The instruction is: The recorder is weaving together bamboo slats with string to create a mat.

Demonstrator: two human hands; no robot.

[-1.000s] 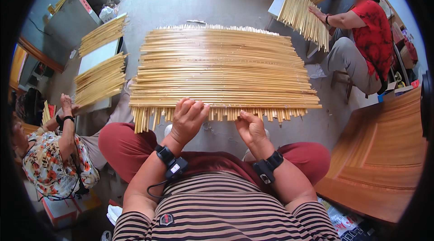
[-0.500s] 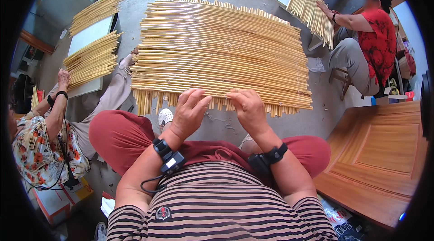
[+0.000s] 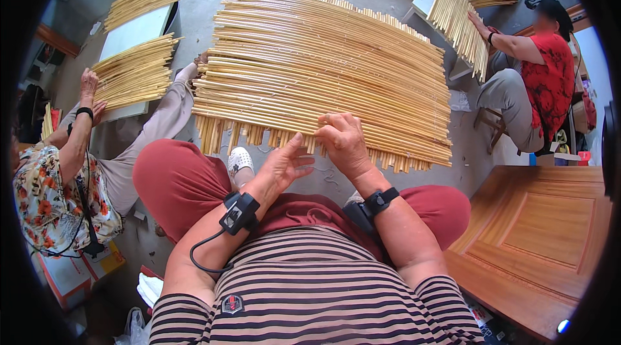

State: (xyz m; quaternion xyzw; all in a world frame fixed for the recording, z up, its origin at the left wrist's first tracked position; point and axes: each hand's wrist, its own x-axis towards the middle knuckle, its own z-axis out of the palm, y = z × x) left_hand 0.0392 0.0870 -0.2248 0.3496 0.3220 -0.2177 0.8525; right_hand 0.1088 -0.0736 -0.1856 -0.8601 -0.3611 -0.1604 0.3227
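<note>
A wide mat of straw-coloured reed sticks (image 3: 323, 67), tied across with rows of pale thread, lies in front of me. More sticks jut out unevenly beneath its near edge. My left hand (image 3: 283, 165) is just off that edge, palm partly turned up and fingers apart, with nothing visible in it. Over the near edge, right of centre, my right hand (image 3: 344, 146) has its thumb and fingers pinched together. Whatever is between those fingertips is too small or hidden to tell. Both wrists carry black strapped devices.
At the left, a person handles a stick bundle (image 3: 132, 72) on a white table (image 3: 139, 29). Another person sits at the right with a stick mat (image 3: 458, 25). A wooden door panel (image 3: 537, 235) lies near my right side. Boxes (image 3: 71, 274) stand lower left.
My left hand has come away from the mat's edge and opened, moving down. My right hand stays pinched at the edge, shifted slightly left along the mat. The whole view has tilted a little.
</note>
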